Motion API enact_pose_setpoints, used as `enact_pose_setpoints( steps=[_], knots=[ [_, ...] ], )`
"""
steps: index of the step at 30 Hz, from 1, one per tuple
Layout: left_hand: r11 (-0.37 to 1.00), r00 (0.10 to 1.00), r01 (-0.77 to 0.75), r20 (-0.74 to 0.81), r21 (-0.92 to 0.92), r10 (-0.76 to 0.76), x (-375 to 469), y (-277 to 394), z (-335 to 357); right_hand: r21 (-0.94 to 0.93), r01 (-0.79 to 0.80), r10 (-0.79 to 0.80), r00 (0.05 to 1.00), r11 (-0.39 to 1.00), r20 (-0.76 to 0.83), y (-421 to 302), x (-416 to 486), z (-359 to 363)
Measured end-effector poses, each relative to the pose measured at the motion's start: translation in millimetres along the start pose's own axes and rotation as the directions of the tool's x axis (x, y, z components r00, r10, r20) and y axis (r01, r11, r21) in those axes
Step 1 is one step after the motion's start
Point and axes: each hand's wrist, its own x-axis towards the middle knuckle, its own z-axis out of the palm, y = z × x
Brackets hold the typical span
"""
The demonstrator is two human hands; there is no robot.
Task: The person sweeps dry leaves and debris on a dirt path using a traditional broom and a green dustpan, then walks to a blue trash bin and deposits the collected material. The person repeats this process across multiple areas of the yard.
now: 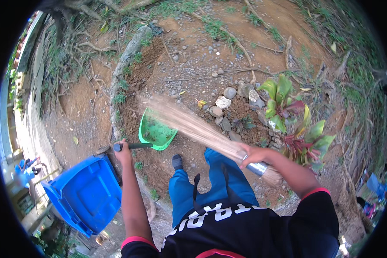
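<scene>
A green plastic dustpan [158, 130] with a dark handle is held out in front of me; my left hand [124, 153] is closed around the handle's end. Some bits of dirt lie in the pan, which bears writing. My right hand [253, 155] grips a stick broom [200, 127] near its metal band. The broom's bristles are blurred and reach across the upper edge of the dustpan, hiding part of it. Whether the bristle tips touch the pan or the soil behind it, I cannot tell.
A blue plastic bin [90, 193] stands at the left. Stones [223, 102] ring a small plant bed at the right, beside leafy red and green plants [280, 103]. A curved concrete edging [119, 74] and tree roots [242, 48] cross the ground. People are at the far left and right.
</scene>
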Motion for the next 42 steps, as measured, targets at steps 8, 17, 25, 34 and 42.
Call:
enact_pose_setpoints(
  steps=[8, 17, 25, 34, 42],
  knots=[
    [0.998, 0.983, -0.054, 0.175, -0.032, 0.059, -6.7, 7.2, -35.1, 0.571, 0.138, 0.245, 0.804, 0.809, -0.541, -33.0, 53.2, 35.7],
    [0.956, 0.868, -0.287, 0.439, 0.061, 0.232, 21.9, -3.1, -63.9, 0.623, -0.084, 0.105, 0.994, 0.777, 0.002, -3.2, 0.4, 231.0],
    [0.903, 0.803, -0.412, 0.515, 0.12, 0.298, 16.1, -27.7, -59.9, 0.847, 0.063, 0.286, 0.926, 0.528, -0.247, 9.6, 24.2, 196.6],
    [0.927, 0.829, -0.354, 0.501, 0.126, 0.249, -8.0, -26.0, -37.7, 0.801, -0.04, 0.074, 0.997, 0.597, -0.004, 29.8, -35.6, 267.2],
    [0.919, 0.814, -0.383, 0.504, 0.092, 0.288, -23.5, -30.0, -41.4, 0.609, 0.037, 0.203, 0.925, 0.793, -0.32, 15.3, 73.1, 228.9]
  ],
)
